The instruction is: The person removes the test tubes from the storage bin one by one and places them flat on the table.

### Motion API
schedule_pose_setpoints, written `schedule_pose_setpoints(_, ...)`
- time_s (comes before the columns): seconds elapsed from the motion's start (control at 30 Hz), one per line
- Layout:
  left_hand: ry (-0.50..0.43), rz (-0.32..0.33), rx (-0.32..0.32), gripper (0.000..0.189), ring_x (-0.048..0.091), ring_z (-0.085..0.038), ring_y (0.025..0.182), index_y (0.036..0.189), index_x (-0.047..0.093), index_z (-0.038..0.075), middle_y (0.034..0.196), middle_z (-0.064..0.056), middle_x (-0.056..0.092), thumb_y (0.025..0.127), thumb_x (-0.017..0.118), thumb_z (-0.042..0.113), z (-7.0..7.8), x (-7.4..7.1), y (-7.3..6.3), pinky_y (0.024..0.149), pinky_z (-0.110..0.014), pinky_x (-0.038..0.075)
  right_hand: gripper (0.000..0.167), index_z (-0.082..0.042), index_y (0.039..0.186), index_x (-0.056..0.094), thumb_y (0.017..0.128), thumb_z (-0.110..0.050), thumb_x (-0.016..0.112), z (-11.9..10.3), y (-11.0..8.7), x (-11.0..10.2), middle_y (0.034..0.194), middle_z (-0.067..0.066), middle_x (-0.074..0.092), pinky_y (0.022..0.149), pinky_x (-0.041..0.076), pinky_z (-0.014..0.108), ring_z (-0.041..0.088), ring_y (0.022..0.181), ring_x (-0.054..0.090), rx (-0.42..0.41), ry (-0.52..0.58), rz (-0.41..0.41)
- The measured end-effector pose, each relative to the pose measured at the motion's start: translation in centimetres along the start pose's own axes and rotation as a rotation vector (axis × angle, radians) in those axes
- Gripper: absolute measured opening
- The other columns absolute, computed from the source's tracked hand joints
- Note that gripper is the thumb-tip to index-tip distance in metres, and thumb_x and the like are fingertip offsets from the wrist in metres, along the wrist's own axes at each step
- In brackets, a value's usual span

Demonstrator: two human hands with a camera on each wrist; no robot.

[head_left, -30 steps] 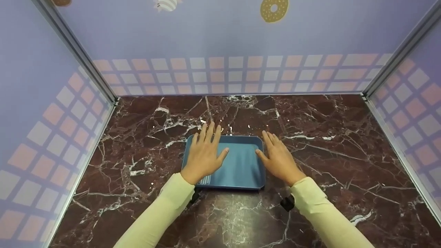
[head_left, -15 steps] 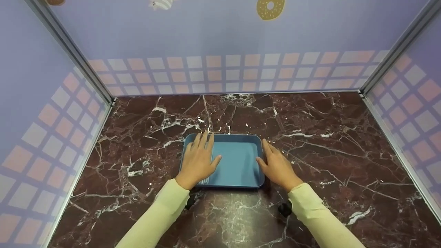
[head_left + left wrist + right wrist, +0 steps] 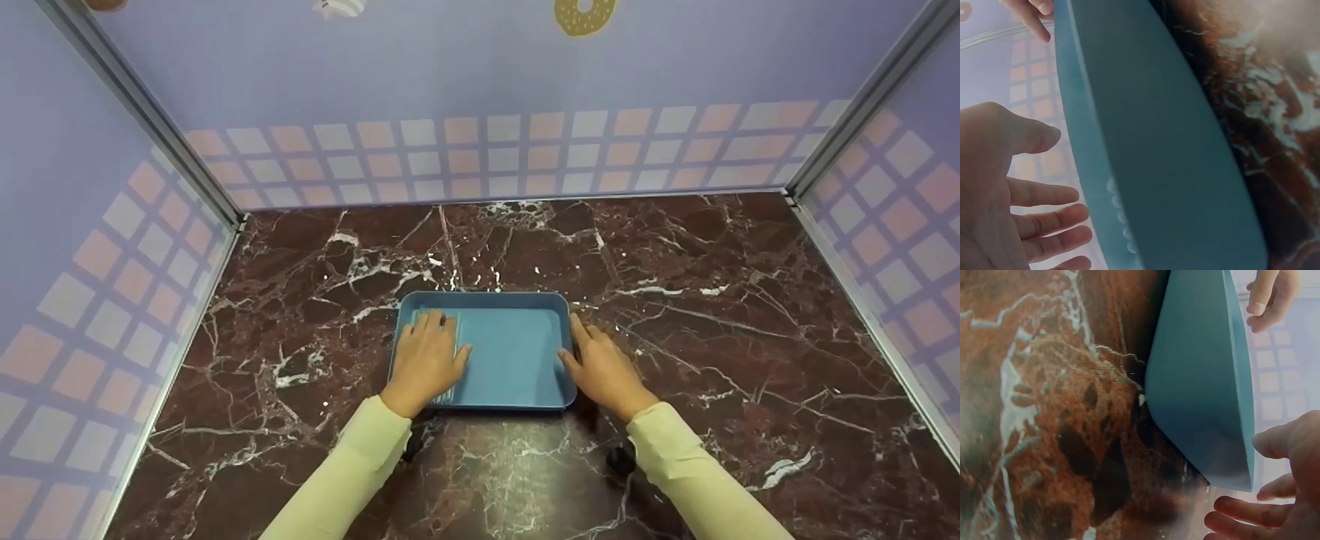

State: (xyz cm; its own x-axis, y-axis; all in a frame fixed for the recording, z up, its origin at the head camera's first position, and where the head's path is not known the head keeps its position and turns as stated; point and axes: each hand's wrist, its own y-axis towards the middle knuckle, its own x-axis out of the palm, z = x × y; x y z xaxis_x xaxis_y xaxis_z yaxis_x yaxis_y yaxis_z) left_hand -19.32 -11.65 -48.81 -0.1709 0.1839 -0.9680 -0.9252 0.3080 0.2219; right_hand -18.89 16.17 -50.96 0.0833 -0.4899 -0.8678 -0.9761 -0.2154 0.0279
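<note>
While the tray (image 3: 510, 352) sits flat on the marble top (image 3: 712, 315), near its middle and a little toward us, we see both hands at its short ends. The tray is blue, rectangular, with rounded corners and a low rim.

Our left hand (image 3: 425, 362) lies over the tray's left end, palm down, fingers loosely bent and close together, thumb angled out across the tray floor. In the left wrist view the left hand (image 3: 999, 185) shows its fingers (image 3: 1050, 222) straight and slightly spread just beside the tray (image 3: 1157, 140) wall, not wrapped round it; we cannot tell whether they touch it.

Our right hand (image 3: 604, 367) rests against the tray's right edge, fingers straight and together along the rim, thumb tip on or just over the rim. In the right wrist view the right hand (image 3: 1280, 495) is relaxed, fingers a little apart, just beside the tray (image 3: 1202, 382) wall, gripping nothing.

Pale yellow sleeves (image 3: 352, 472) cover both forearms. Lilac walls (image 3: 480, 75) with a band of pink and white squares close in the top on three sides, and a doughnut print (image 3: 583, 15) shows on the back wall.
</note>
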Motion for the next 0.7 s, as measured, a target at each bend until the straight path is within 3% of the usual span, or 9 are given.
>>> schedule_pose_setpoints(0.13,-0.005,-0.003,-0.006,0.041,0.064,-0.039,0.108,0.119,0.072,-0.004,0.117,-0.022,0.067,0.099,0.076,0.031,-0.2,0.4,-0.2,0.087,-0.055,0.051,0.069,0.009,0.158,0.036,0.105,-0.021,0.067,0.1,-0.1,0.3,0.143,0.042,0.051,0.103,0.047,0.064,0.056,0.127,0.057,-0.007,0.002,-0.010)
schedule_pose_setpoints(0.37,0.039,0.083,0.027,0.034,0.068,-0.036,0.090,0.103,0.075,-0.004,0.101,-0.020,0.069,0.094,0.082,0.029,-0.6,1.3,-0.6,0.075,-0.051,0.054,0.069,0.009,0.160,0.033,0.105,-0.018,0.067,0.2,-0.2,0.8,0.144,0.041,0.051,0.105,0.046,0.063,0.054,0.129,0.057,-0.034,0.030,-0.012)
schedule_pose_setpoints(0.7,0.030,0.052,-0.002,0.032,0.069,-0.035,0.083,0.101,0.073,-0.002,0.093,-0.018,0.070,0.091,0.084,0.026,-0.7,1.9,-0.5,0.070,-0.049,0.053,0.069,0.007,0.161,0.032,0.103,-0.011,0.066,-0.1,-0.3,1.4,0.137,0.038,0.058,0.099,0.050,0.062,0.052,0.122,0.061,-0.013,-0.017,-0.009)
